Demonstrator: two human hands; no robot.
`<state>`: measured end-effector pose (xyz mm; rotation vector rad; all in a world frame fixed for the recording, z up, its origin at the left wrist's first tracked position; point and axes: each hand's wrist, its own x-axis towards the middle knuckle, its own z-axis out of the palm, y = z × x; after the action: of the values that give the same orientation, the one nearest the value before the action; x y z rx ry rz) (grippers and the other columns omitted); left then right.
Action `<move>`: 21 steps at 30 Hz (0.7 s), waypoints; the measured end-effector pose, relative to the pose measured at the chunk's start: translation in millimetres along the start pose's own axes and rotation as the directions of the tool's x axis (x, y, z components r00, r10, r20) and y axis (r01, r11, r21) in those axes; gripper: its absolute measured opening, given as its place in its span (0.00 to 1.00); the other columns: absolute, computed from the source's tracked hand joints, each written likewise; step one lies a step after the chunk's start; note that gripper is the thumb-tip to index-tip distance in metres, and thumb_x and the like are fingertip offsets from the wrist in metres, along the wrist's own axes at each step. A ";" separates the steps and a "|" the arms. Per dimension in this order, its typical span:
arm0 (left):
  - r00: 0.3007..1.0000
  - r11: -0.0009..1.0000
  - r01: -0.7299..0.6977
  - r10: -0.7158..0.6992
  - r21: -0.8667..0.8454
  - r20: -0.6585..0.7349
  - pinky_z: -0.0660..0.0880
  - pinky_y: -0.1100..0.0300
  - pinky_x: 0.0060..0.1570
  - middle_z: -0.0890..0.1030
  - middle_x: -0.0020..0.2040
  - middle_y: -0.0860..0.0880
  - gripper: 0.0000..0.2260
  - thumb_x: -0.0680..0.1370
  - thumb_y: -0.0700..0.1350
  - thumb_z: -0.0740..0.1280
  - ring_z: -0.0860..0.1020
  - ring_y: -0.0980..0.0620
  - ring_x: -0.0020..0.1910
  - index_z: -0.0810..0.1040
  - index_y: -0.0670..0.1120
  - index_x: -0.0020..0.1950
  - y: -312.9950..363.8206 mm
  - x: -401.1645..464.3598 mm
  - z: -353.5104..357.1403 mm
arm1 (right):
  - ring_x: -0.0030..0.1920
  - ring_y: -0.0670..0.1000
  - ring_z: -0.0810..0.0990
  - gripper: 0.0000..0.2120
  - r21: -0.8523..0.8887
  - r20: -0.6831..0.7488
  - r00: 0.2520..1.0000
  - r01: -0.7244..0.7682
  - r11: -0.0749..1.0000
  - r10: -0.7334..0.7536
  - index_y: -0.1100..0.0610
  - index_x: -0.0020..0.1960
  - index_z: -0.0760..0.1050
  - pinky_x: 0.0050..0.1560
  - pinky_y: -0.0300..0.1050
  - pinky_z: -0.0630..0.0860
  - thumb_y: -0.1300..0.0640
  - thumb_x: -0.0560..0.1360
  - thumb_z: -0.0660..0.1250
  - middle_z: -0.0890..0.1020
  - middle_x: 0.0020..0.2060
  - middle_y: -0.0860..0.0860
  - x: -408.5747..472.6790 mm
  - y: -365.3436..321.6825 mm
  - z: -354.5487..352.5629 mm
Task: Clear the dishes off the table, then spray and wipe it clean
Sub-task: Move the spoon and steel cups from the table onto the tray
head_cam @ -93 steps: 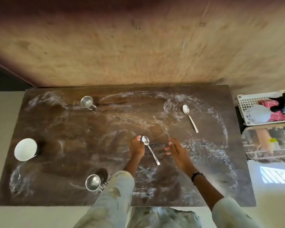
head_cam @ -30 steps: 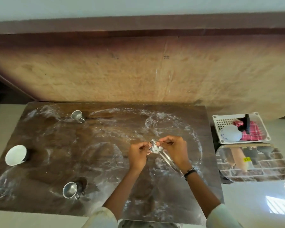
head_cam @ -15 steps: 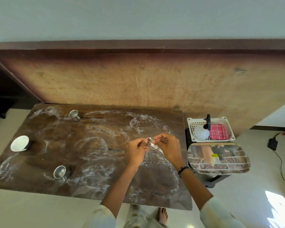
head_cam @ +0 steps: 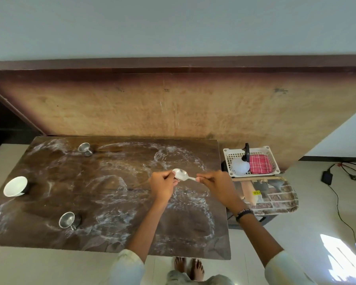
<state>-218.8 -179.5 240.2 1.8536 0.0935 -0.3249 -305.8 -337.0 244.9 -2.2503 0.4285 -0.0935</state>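
Above the right half of the dark brown table (head_cam: 111, 233), smeared with white streaks, both my hands hold steel spoons (head_cam: 180, 174). One bowl shows between the hands. My left hand (head_cam: 162, 185) grips at the bowl's left side, fingers curled. My right hand (head_cam: 215, 185) pinches the handle end. Two steel cups stand on the table, one at the far left (head_cam: 84, 148) and one at the near left (head_cam: 67, 220). A white bowl (head_cam: 15, 186) sits by the left edge.
Right of the table, a white plastic basket (head_cam: 232, 156) holds a spray bottle (head_cam: 239, 166) with a black trigger and a red checked cloth (head_cam: 259, 164). In front of it lies a brick-patterned tray (head_cam: 282, 202). A wooden board leans behind. Cables run over the floor at the right.
Both spoons have left the table and are now held together in my two hands. The view has risen and pulled back, and the hands shifted slightly right toward the basket.
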 end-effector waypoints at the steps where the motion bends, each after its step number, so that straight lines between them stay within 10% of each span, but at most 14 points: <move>1: 1.000 1.000 0.007 -0.007 -0.006 -0.015 0.82 0.55 0.40 0.84 0.44 0.39 0.07 0.75 0.36 0.68 0.84 0.44 0.39 0.81 0.34 0.51 -1.7 1.9 -0.1 | 0.39 0.48 0.83 0.16 -0.085 0.040 0.999 0.013 0.996 -0.010 0.52 0.56 0.82 0.41 0.43 0.79 0.44 0.74 0.67 0.86 0.42 0.51 -4.8 3.8 -3.8; 9: 0.999 0.999 0.027 -0.026 0.043 -0.039 0.79 0.67 0.30 0.84 0.44 0.38 0.07 0.75 0.35 0.68 0.84 0.45 0.36 0.82 0.35 0.50 -11.3 8.2 18.1 | 0.35 0.52 0.82 0.09 -0.593 0.065 0.989 0.148 0.791 -0.136 0.53 0.56 0.82 0.32 0.38 0.64 0.55 0.76 0.68 0.83 0.36 0.54 -19.3 2.9 -9.2; 13: 1.000 0.996 0.005 -0.004 0.087 -0.006 0.79 0.67 0.31 0.84 0.48 0.38 0.08 0.75 0.35 0.68 0.84 0.47 0.36 0.81 0.36 0.53 -21.3 5.3 34.6 | 0.20 0.48 0.75 0.15 -0.656 0.049 0.991 0.128 0.744 -0.128 0.52 0.36 0.82 0.19 0.35 0.64 0.63 0.55 0.83 0.77 0.22 0.48 -15.8 33.0 -1.7; 21: 0.995 0.995 0.095 -0.095 0.029 -0.004 0.82 0.55 0.39 0.84 0.47 0.37 0.10 0.75 0.35 0.69 0.83 0.50 0.36 0.80 0.36 0.55 -42.2 -18.3 107.6 | 0.25 0.55 0.76 0.10 -0.635 0.104 0.995 0.072 0.770 -0.007 0.57 0.36 0.79 0.22 0.40 0.66 0.69 0.61 0.76 0.76 0.29 0.53 -19.6 114.1 -30.5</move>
<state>-264.7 -266.7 177.1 1.8821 0.1803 -0.3919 -361.8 -421.3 180.9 -2.9271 0.3982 0.1695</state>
